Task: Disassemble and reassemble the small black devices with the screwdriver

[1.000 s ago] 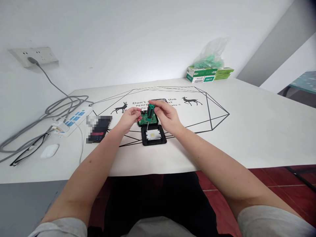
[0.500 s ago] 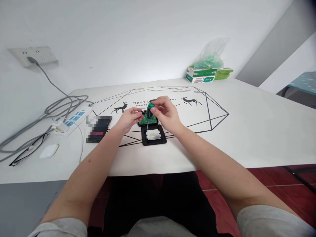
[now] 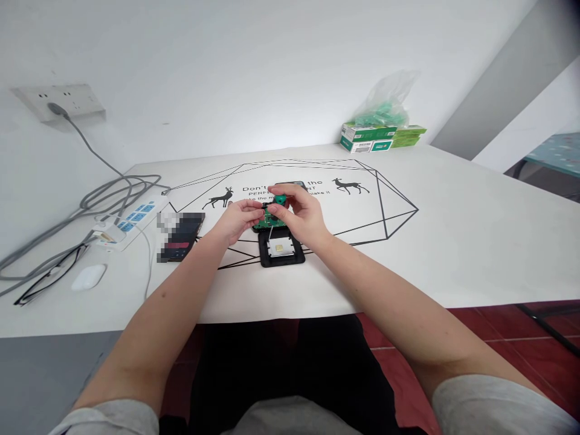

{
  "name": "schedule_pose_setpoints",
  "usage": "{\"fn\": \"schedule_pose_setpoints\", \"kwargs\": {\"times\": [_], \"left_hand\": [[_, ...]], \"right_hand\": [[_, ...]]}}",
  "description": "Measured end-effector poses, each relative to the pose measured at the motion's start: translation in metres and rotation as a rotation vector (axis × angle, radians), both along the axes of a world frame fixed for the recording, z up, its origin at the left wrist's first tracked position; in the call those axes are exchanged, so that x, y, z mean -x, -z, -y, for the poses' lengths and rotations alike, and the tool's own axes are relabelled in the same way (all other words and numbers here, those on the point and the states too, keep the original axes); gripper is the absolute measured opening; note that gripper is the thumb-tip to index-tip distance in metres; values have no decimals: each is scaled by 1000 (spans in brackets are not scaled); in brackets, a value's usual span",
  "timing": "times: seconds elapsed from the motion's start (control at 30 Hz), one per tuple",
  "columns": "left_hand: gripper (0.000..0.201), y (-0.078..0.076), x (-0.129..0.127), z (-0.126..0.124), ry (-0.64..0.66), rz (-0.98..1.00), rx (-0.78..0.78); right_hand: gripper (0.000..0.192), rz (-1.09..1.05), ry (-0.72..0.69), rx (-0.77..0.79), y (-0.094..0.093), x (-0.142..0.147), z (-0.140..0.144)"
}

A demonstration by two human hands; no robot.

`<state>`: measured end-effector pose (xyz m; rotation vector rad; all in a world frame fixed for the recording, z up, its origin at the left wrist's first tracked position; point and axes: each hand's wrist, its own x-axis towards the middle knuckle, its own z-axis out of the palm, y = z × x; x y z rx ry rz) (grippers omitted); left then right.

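Pinching the green handle of a small screwdriver (image 3: 277,204), the right hand (image 3: 299,216) sits just right of the frame's centre, fingers closed narrowly round the tool. Its thin shaft runs down and slightly left from the grip, the tip meeting the near edge of a green circuit board (image 3: 267,223) directly below the fingers. The left hand (image 3: 238,217) comes in from the left, fingertips closed on the board's left edge and almost touching the right hand's. Just below the board, toward the viewer, lies a black square frame (image 3: 281,251) on the white table (image 3: 453,241). Further left lie a dark phone (image 3: 181,235), a power strip (image 3: 131,222) and a white mouse (image 3: 88,277).
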<state>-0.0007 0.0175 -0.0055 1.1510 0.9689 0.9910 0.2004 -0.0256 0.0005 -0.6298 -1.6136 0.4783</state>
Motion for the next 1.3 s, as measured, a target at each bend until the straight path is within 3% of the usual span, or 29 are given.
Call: {"fn": "schedule_pose_setpoints", "kwargs": {"times": [0.23, 0.5, 0.63, 0.77, 0.97, 1.3], "left_hand": [[41, 1, 2, -1, 52, 31, 36], [25, -3, 1, 4, 120, -22, 73], [17, -7, 1, 6, 106, -53, 104], [8, -8, 1, 7, 79, -61, 128], [7, -8, 2, 7, 100, -51, 162], [13, -12, 0, 11, 128, -74, 184]], "right_hand": [[40, 88, -36, -36, 2, -2, -1], [41, 47, 91, 50, 5, -3, -9], [52, 38, 76, 79, 8, -7, -13], [53, -73, 146, 37, 10, -16, -20], [55, -111, 180, -48, 9, -22, -23], [54, -132, 182, -25, 9, -17, -17]]}}
